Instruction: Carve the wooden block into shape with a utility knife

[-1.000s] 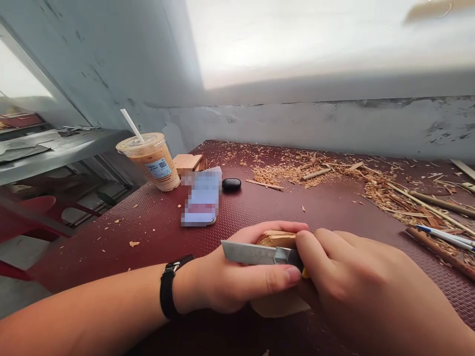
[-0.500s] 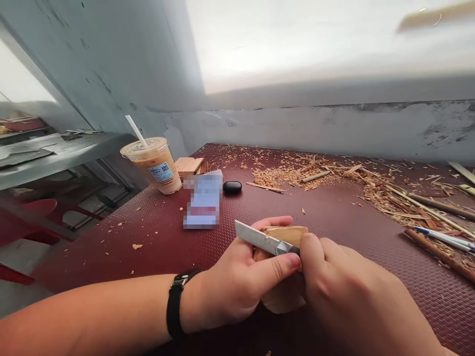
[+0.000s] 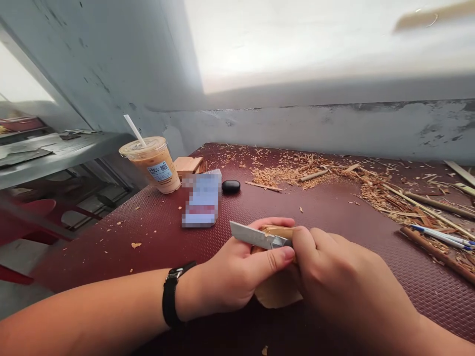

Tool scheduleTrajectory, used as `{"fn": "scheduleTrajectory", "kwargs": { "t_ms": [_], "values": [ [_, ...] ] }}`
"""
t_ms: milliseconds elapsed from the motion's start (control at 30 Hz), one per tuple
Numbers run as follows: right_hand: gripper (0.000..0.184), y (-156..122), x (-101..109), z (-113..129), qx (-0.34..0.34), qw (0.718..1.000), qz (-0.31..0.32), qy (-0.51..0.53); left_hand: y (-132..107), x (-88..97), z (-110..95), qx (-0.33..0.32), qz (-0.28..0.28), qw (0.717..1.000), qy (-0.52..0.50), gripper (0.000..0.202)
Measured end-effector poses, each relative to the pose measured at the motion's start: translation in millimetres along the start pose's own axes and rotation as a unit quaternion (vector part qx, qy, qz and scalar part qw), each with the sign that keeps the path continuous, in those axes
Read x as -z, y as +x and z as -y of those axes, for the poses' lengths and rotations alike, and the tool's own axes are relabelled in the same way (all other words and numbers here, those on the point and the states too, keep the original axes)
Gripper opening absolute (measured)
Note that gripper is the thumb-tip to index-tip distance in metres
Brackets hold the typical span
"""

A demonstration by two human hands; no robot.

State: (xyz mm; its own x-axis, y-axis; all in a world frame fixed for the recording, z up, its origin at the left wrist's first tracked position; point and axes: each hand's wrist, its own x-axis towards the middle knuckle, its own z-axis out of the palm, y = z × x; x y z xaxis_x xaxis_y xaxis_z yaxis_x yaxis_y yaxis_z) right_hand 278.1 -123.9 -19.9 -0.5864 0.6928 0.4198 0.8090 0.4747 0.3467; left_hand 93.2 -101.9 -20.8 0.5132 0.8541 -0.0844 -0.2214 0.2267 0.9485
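Note:
A pale piece of wood is gripped in my left hand, its fingers behind it and the thumb across the near side. My right hand is closed round the handle of a utility knife, whose long blade points left over the wood. The blade lies close along the wood's upper edge, above my left thumb. My left thumb tip rests near the knife's metal collar. Most of the handle and part of the wood are hidden by my right fingers.
On the dark red table stand an iced drink cup with a straw, wood blocks, a blurred-out phone-like rectangle and a small black case. Wood shavings, sticks and pens lie to the right.
Both hands, with the wood and knife, have shifted slightly left. The knife blade has slid left with my right hand, which now covers more of the wood's right end.

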Motion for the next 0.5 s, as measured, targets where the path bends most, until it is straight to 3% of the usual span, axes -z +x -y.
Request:
{"fn": "scheduleTrajectory", "kwargs": {
  "t_ms": [133,267,333,500],
  "values": [
    [0.02,-2,5,6,0.001,0.999,0.028,-0.026,-2,-4.4,8,0.033,-0.012,0.997,-0.076,0.053],
    [0.021,-6,6,9,-0.032,0.997,0.064,-0.015,-3,-3.3,11,0.054,-0.029,0.995,-0.085,0.055],
    [0.016,-4,6,7,-0.029,0.998,0.048,0.009,-1,0.1,11,0.058,-0.019,0.995,-0.079,0.052],
    [0.015,7,8,-7,0.025,0.996,-0.035,0.075,5,10.8,4,0.049,0.073,0.996,-0.02,0.039]
  ]
}}
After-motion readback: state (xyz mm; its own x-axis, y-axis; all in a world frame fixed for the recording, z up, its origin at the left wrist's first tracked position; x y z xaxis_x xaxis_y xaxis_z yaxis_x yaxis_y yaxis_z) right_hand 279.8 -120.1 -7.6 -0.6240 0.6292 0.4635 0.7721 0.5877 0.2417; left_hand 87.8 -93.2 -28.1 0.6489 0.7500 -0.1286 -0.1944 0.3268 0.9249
